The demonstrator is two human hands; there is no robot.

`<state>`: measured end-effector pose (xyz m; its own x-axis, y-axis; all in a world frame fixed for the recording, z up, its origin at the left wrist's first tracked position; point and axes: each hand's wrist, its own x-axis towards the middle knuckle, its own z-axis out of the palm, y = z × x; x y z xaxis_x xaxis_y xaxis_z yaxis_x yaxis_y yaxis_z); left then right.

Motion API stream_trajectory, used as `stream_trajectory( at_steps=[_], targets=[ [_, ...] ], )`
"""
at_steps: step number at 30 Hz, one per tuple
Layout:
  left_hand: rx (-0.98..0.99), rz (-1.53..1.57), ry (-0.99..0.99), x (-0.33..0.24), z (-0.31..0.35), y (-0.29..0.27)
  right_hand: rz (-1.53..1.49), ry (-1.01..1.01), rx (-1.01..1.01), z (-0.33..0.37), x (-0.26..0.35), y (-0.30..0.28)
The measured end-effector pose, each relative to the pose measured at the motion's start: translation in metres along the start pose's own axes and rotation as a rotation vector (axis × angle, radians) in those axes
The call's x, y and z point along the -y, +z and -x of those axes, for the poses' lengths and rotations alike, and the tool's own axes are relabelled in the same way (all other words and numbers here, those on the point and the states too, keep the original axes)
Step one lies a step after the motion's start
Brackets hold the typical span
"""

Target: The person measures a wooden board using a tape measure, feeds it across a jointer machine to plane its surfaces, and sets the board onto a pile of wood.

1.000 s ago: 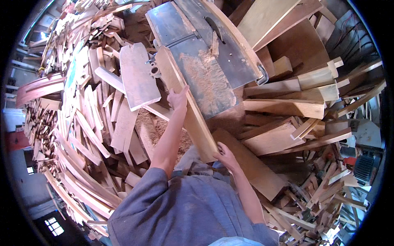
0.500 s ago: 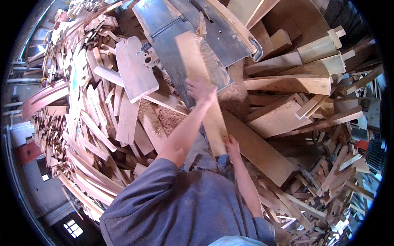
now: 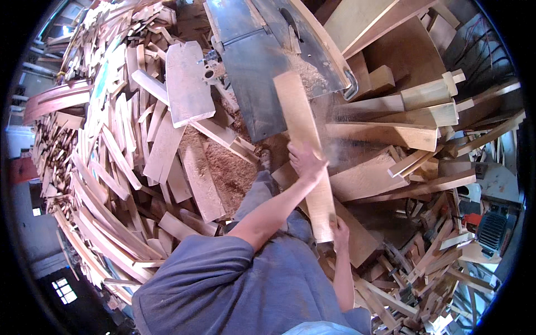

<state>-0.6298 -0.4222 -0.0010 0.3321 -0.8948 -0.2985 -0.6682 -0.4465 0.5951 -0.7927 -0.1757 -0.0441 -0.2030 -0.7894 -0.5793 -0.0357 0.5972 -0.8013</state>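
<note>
A long pale wooden board slants in front of me, held in both hands. My left hand is closed over its middle, fingers wrapped across the left edge. Close to its near end, my right hand grips the right edge; some of those fingers are hidden behind the wood. The board's far end overlaps the front right part of a grey metal machine table dusted with sawdust. A haze of fine dust hangs beside the board on its right.
Left of the machine stands a broad wooden panel. Offcuts are heaped along the left, with shavings near my leg. Thick boards are stacked at right; beyond them sits a dark finned motor.
Both hands have drawn the board back toward me and to the right, so less of it lies over the metal table. Dust now floats at its right side.
</note>
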Motion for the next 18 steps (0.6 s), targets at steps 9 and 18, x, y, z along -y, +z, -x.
stream_trajectory(
  at_steps=[9,18],
  targets=[
    [-0.133,-0.198,0.054,0.044,-0.112,-0.055,-0.151,0.090,0.215,-0.086,0.046,0.100],
    [-0.175,-0.380,0.406,0.053,-0.221,-0.068,-0.114,0.078,0.246,-0.142,0.069,0.142]
  ],
)
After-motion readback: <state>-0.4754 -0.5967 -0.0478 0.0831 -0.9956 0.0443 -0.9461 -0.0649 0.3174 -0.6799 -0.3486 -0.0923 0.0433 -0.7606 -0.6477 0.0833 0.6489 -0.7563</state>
